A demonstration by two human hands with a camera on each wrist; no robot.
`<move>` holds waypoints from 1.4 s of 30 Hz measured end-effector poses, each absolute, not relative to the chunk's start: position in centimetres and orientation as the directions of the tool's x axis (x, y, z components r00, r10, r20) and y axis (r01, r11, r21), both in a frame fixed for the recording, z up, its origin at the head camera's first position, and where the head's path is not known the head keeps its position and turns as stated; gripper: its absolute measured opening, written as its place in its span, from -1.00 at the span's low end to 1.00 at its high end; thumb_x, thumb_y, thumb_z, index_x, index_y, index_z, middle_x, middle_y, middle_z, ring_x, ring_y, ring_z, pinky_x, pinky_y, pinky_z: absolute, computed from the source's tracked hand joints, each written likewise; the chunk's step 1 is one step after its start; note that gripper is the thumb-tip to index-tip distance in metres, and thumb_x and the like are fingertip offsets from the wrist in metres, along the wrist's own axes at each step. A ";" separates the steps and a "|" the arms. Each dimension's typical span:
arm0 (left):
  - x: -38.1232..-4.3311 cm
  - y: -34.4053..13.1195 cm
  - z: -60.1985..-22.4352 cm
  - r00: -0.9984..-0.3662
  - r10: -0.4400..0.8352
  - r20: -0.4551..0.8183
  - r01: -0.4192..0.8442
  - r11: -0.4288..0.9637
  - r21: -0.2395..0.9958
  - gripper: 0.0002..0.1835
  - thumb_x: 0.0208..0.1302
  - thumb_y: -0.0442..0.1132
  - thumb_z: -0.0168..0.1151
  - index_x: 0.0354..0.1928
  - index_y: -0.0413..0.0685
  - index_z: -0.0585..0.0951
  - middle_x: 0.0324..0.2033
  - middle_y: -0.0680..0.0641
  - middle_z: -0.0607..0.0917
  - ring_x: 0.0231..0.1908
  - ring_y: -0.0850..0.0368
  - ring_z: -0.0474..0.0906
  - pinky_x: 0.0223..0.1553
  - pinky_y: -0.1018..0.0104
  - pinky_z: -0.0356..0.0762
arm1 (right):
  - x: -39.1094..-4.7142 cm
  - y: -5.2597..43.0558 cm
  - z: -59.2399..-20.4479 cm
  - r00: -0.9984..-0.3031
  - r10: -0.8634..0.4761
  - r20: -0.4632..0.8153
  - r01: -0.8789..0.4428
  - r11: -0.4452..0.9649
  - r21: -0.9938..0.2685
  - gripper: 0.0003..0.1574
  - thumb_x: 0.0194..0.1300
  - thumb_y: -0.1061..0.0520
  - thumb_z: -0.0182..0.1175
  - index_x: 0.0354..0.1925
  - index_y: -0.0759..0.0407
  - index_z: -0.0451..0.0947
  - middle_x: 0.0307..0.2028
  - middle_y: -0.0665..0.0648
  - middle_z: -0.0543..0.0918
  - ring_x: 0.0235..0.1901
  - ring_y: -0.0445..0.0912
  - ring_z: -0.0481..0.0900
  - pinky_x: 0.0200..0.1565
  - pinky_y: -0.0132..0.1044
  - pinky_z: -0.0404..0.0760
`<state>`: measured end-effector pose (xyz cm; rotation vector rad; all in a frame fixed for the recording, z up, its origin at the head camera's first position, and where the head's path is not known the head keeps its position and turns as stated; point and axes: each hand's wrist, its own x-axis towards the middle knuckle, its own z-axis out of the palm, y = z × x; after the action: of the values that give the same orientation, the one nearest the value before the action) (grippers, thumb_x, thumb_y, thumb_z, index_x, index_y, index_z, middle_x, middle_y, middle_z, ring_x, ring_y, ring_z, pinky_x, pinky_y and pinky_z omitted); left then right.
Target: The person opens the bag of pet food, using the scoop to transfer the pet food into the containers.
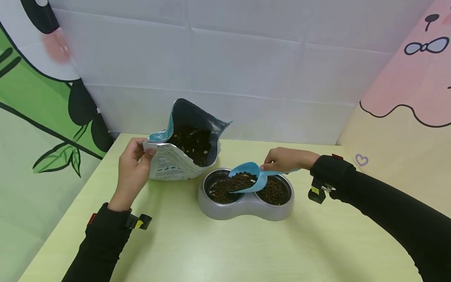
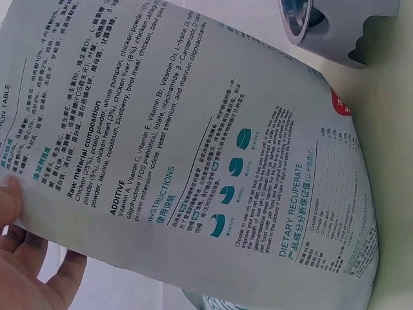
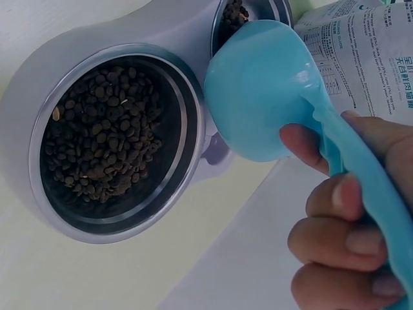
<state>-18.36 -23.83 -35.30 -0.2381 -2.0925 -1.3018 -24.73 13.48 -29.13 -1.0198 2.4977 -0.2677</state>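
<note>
My right hand (image 1: 286, 158) grips the handle of a light blue scoop (image 3: 258, 90). In the head view the scoop carries brown kibble (image 1: 242, 181) and hangs tilted over the left bowl of a grey double pet bowl (image 1: 243, 213). Kibble lies in both metal bowls; the right one (image 3: 103, 135) shows clearly in the right wrist view. My left hand (image 1: 135, 166) pinches the top edge of an opened pet food bag (image 1: 169, 162), thumb in front and fingers behind. Dark kibble fills part of the bag. Its printed back panel (image 2: 193, 161) takes up most of the left wrist view.
Everything stands on a pale yellow-green table (image 1: 197, 250). A white creased sheet (image 1: 243, 70) hangs behind it. Cartoon-printed panels flank the table, a green one (image 1: 35, 149) at left and a pink and cream one (image 1: 405, 117) at right.
</note>
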 end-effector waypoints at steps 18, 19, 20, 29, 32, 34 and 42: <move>-18.4 -23.9 -35.4 -0.775 -0.187 0.604 0.463 0.482 0.744 -0.80 0.25 -0.38 0.05 -0.09 -0.22 0.37 -0.12 -0.09 0.54 -0.03 0.08 0.45 0.05 0.05 0.42 | -25.0 12.9 -28.3 -0.640 -0.703 -0.312 -0.638 0.712 -0.294 -0.65 0.36 -0.02 -0.04 -0.53 -0.02 0.50 -0.73 -0.05 0.26 -0.72 -0.18 0.23 -0.57 -0.33 0.27; -18.4 -23.9 -35.4 -0.774 -0.186 0.605 0.465 0.481 0.743 -0.80 0.25 -0.39 0.05 -0.09 -0.22 0.37 -0.12 -0.09 0.54 -0.04 0.08 0.45 0.05 0.05 0.42 | -25.0 12.8 -28.3 -0.640 -0.700 -0.316 -0.638 0.714 -0.290 -0.65 0.36 -0.02 -0.04 -0.53 -0.03 0.51 -0.73 -0.05 0.26 -0.72 -0.18 0.24 -0.58 -0.32 0.28; -18.4 -23.9 -35.4 -0.773 -0.186 0.606 0.467 0.480 0.743 -0.80 0.25 -0.39 0.05 -0.09 -0.22 0.37 -0.12 -0.09 0.54 -0.04 0.08 0.45 0.05 0.05 0.42 | -25.0 12.7 -28.2 -0.642 -0.696 -0.321 -0.637 0.718 -0.282 -0.65 0.36 -0.02 -0.04 -0.53 -0.03 0.51 -0.73 -0.05 0.26 -0.72 -0.17 0.24 -0.58 -0.32 0.29; -18.4 -23.9 -35.3 -0.771 -0.176 0.612 0.477 0.478 0.738 -0.80 0.25 -0.39 0.04 -0.09 -0.22 0.37 -0.10 -0.09 0.54 -0.03 0.08 0.44 0.05 0.03 0.42 | -24.9 12.0 -27.9 -0.633 -0.703 -0.326 -0.668 0.708 -0.230 -0.62 0.35 -0.02 -0.03 -0.59 -0.03 0.48 -0.71 -0.06 0.30 -0.70 -0.19 0.26 -0.55 -0.33 0.29; -18.4 -23.9 -35.3 -0.770 -0.173 0.613 0.479 0.478 0.736 -0.80 0.25 -0.39 0.04 -0.09 -0.22 0.37 -0.10 -0.09 0.54 -0.03 0.08 0.44 0.05 0.03 0.42 | -24.9 11.8 -27.7 -0.632 -0.710 -0.311 -0.682 0.700 -0.212 -0.60 0.35 -0.01 -0.02 -0.62 -0.02 0.46 -0.70 -0.06 0.29 -0.68 -0.20 0.25 -0.54 -0.33 0.27; -18.4 -23.8 -35.3 -0.770 -0.173 0.614 0.479 0.479 0.736 -0.80 0.25 -0.39 0.04 -0.09 -0.22 0.37 -0.10 -0.09 0.54 -0.03 0.08 0.45 0.05 0.03 0.42 | -24.8 11.8 -27.5 -0.638 -0.708 -0.304 -0.684 0.702 -0.197 -0.60 0.35 -0.02 -0.02 -0.62 -0.03 0.47 -0.70 -0.06 0.32 -0.68 -0.19 0.26 -0.54 -0.33 0.29; -18.4 -23.8 -35.2 -0.771 -0.176 0.612 0.473 0.486 0.735 -0.80 0.25 -0.40 0.04 -0.10 -0.23 0.37 -0.12 -0.10 0.54 -0.04 0.08 0.45 0.05 0.04 0.42 | -24.4 11.5 -26.6 -0.656 -0.706 -0.265 -0.707 0.698 -0.109 -0.64 0.33 -0.02 0.00 -0.60 -0.05 0.49 -0.65 -0.06 0.43 -0.63 -0.18 0.28 -0.50 -0.30 0.29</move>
<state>-18.36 -23.85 -35.18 -0.2432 -2.0919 -1.3061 -24.40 11.54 -26.60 -1.1188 2.6220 0.0052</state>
